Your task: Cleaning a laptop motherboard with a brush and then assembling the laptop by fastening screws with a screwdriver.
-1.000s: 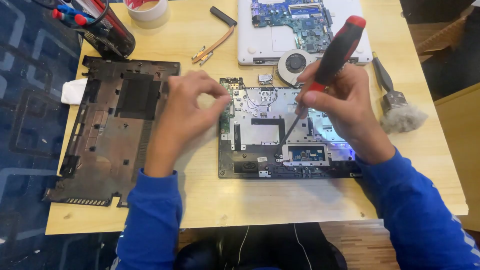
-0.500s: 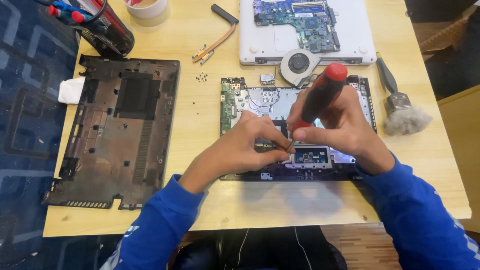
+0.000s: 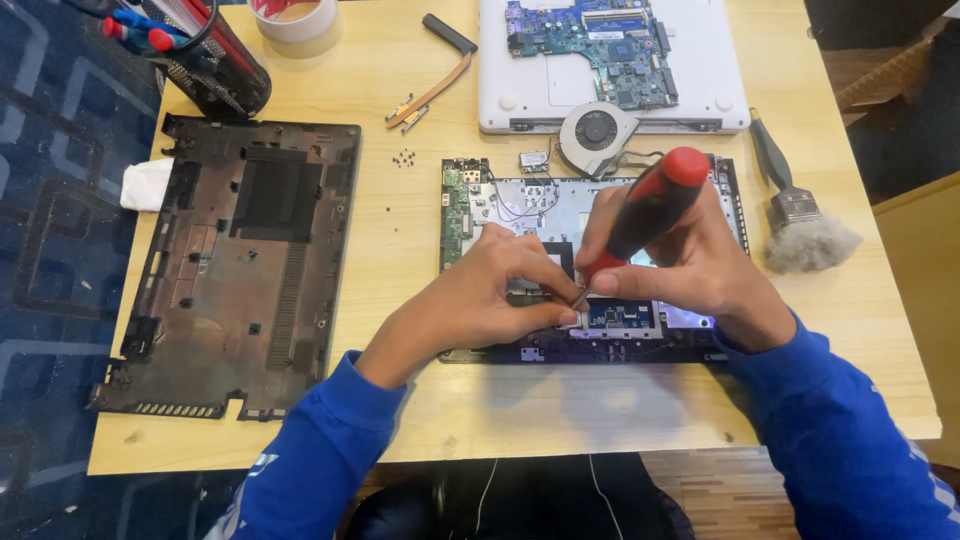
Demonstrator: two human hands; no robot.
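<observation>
Now meeting over open laptop chassis (image 3: 500, 200) | left hand (image 3: 480, 300) pinching small part, steadying it | right hand (image 3: 690, 265) gripping red-handled screwdriver (image 3: 645, 210), tip angling down onto part

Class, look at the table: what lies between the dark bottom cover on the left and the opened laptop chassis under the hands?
In the head view, mostly bare wooden table separates the bottom cover from the laptop chassis; only a small cluster of loose screws lies there.
</observation>
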